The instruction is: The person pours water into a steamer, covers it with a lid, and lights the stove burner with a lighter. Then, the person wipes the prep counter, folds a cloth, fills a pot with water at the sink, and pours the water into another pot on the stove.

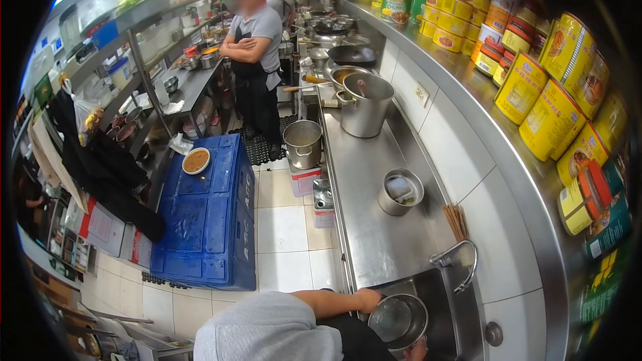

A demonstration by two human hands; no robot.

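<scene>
A round metal pot [418, 307] is held in the sink [438, 304], and what looks like cloudy water [390, 318] lies inside it. My left hand [366, 301] is closed on the pot's rim at the left, its arm reaching out from a grey short sleeve. At the lower right of the pot, my right hand [416, 349] grips the rim near the picture's bottom edge; most of that arm is out of sight. Above the sink curves a faucet [468, 267], beside the pot and apart from it.
On the steel counter [364, 227] stand a small pot [400, 194] and a tall stockpot [366, 107]. A whisk-like brush [455, 222] leans by the wall. Cans [552, 117] crowd the right shelf. A blue chest [200, 227] bears a bowl [196, 160]. A person [255, 47] stands with folded arms.
</scene>
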